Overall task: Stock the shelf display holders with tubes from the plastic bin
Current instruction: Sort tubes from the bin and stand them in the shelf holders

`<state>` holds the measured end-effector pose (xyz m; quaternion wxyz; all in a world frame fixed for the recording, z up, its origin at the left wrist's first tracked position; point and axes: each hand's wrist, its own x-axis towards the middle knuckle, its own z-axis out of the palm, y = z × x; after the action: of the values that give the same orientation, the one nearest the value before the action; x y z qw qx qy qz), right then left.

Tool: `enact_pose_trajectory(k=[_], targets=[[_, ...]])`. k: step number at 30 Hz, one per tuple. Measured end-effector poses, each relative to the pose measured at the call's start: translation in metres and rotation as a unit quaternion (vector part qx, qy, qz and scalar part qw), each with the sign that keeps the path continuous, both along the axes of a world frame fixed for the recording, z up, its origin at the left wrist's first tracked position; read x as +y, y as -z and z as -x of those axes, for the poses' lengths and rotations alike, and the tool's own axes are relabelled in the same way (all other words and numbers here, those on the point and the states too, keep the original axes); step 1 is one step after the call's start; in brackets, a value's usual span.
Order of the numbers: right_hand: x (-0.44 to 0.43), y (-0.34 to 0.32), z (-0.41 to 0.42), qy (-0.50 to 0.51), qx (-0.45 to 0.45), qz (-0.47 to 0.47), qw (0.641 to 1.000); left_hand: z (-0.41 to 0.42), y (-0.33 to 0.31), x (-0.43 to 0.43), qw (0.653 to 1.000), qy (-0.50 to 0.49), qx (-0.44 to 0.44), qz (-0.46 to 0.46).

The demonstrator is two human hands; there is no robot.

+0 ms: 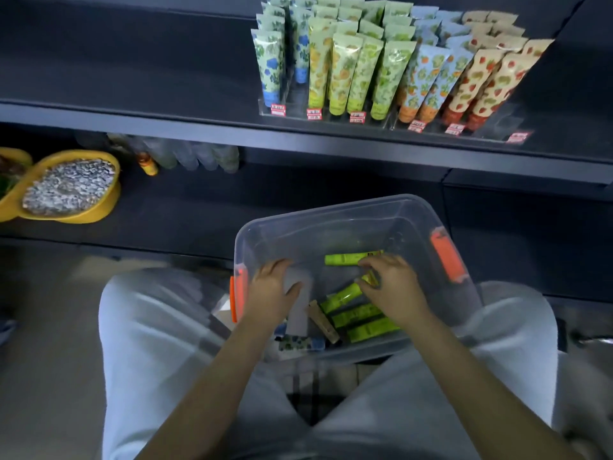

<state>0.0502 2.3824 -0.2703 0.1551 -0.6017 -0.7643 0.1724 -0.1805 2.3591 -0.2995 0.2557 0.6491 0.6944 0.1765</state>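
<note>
A clear plastic bin (335,210) with orange latches sits between my knees. Inside lie several lime-green tubes (348,258), a blue-flowered tube (298,343) and a tan one (323,322). My left hand (270,292) holds a pale, whitish tube (298,303) near the bin's left side. My right hand (394,287) reaches in and pinches a green tube (345,295) with curled fingers. On the dark shelf above, clear display holders (381,121) carry rows of upright patterned tubes (351,74): blue, yellow, green, orange and strawberry prints.
A yellow tray (89,215) of grey-white pieces sits on the lower shelf at left, with a small orange bottle (147,164) and clear bottles behind it. The upper shelf's left half (132,61) is bare dark board. My pale trouser legs flank the bin.
</note>
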Motion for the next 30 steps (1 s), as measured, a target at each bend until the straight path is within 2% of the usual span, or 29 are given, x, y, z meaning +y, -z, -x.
enact_pose_trajectory(k=[3, 6, 10, 13, 17, 22, 30], targets=[[-0.005, 0.030, -0.001, 0.006, 0.034, 0.096, 0.995, -0.004, 0.016, 0.002, 0.997, -0.024, -0.022, 0.063], [-0.003, 0.044, 0.003, 0.006, 0.057, 0.218, 0.974, -0.010, 0.030, 0.005, 0.977, -0.096, -0.045, 0.185], [0.003, 0.058, 0.018, 0.023, 0.110, 0.392, 0.913, -0.015, 0.048, 0.004, 0.943, -0.166, -0.097, 0.273], [0.008, 0.068, 0.025, -0.006, 0.090, 0.472, 0.877, -0.019, 0.059, 0.006, 0.915, -0.219, -0.126, 0.315], [0.019, 0.079, 0.034, -0.003, 0.106, 0.487, 0.867, -0.021, 0.072, 0.012, 0.886, -0.263, -0.143, 0.354], [0.026, 0.093, 0.041, -0.021, 0.076, 0.485, 0.871, -0.024, 0.088, 0.009, 0.888, -0.280, -0.109, 0.349], [0.024, 0.105, 0.044, -0.033, 0.106, 0.492, 0.864, -0.027, 0.103, 0.015, 0.874, -0.280, -0.102, 0.383]])
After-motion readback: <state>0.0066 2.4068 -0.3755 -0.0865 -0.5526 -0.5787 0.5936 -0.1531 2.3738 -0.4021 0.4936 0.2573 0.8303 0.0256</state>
